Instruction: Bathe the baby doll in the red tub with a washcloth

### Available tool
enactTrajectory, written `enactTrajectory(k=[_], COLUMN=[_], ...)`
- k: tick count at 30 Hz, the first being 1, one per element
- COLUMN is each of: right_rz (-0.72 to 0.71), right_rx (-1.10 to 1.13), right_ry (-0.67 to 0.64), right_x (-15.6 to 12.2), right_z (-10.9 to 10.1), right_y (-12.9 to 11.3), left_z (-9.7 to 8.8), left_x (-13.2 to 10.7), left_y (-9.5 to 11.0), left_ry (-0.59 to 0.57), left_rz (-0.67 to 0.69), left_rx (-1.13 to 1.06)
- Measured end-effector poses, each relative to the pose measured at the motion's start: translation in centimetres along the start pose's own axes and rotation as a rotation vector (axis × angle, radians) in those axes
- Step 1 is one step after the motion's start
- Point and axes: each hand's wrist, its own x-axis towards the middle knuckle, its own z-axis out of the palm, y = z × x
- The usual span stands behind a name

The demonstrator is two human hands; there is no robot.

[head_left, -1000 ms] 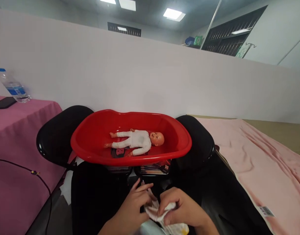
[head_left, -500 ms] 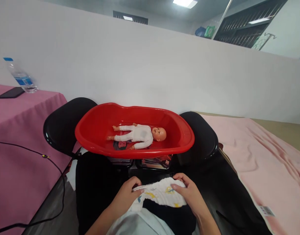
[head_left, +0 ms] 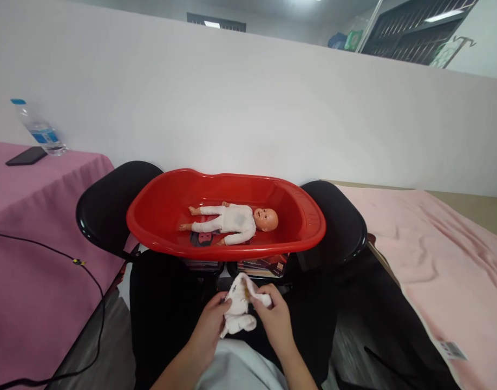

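Observation:
My left hand [head_left: 210,324] and my right hand [head_left: 273,317] are close together over my lap, both closed on a small white cloth [head_left: 240,306] with faint coloured print, bunched up between them. In front of me a red plastic tub [head_left: 301,238] rests across two black chairs. A baby doll [head_left: 232,222] in a white suit lies on its back inside the tub, head to the right. Both hands are well short of the tub.
Black chairs [head_left: 106,208] flank the tub, with stacked books [head_left: 260,265] under it. A pink-covered table [head_left: 33,216] at left bears a water bottle [head_left: 39,130], a phone [head_left: 26,156] and a black cable [head_left: 49,252]. A pink blanket [head_left: 443,260] covers the surface at right. A white partition [head_left: 248,103] stands behind.
The cloth was stretched out wide between my hands half a second ago; now it is gathered into a small bundle and my hands have come together, slightly further forward.

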Motion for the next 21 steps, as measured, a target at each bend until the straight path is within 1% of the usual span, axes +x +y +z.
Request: enactTrajectory(k=[2, 5, 8, 10, 12, 14, 15, 16, 18, 19, 20, 21], right_rz=[-0.229, -0.445, -0.55, -0.554, -0.507, -0.397, -0.319, -0.232, -0.053, 0.032, 0.117, 0.205], right_rx=[-0.106, -0.238, -0.36, -0.369, -0.307, -0.157, -0.057, 0.043, 0.22, 0.298, 0.375, 0.455], right_ry=[-0.134, -0.281, -0.374, -0.419, -0.492, -0.554, -0.518, -0.425, -0.162, -0.073, -0.049, -0.087], right_x=[-0.4, -1.2, -1.9, -2.2, -2.3, -2.1, -1.8, -1.6, -0.9, -0.6, -0.4, -0.3], right_z=[1.0, 1.9, 2.2, 2.2, 2.2, 2.0, 1.8, 1.4, 0.4, -0.1, -0.6, -1.1], right_y=[-0.3, -0.3, -0.4, -0.7, -0.9, -0.8, -0.6, -0.4, 0.3, 0.5, 0.8, 1.0], left_z=[0.8, 1.3, 1.3, 1.2, 1.0, 0.7, 0.6, 0.5, 0.5, 0.6, 0.7, 0.9], left_x=[-0.6, -1.2, -1.6, -1.6, -1.5, -1.3, -1.2, -1.1, -1.1, -1.2, -1.3, -1.4], left_y=[0.0, 0.3, 0.6, 0.7, 0.5, 0.3, 0.2, 0.2, 0.4, 0.6, 0.8, 1.0], left_ry=[-0.028, -0.027, -0.068, -0.074, -0.02, 0.041, 0.057, 0.067, 0.071, 0.068, 0.058, 0.043], left_rz=[0.002, 0.01, 0.001, 0.011, 0.043, 0.063, 0.063, 0.056, 0.036, 0.026, 0.017, 0.008], left_rx=[-0.072, -0.199, -0.278, -0.244, -0.19, -0.172, -0.176, -0.187, -0.218, -0.23, -0.237, -0.24])
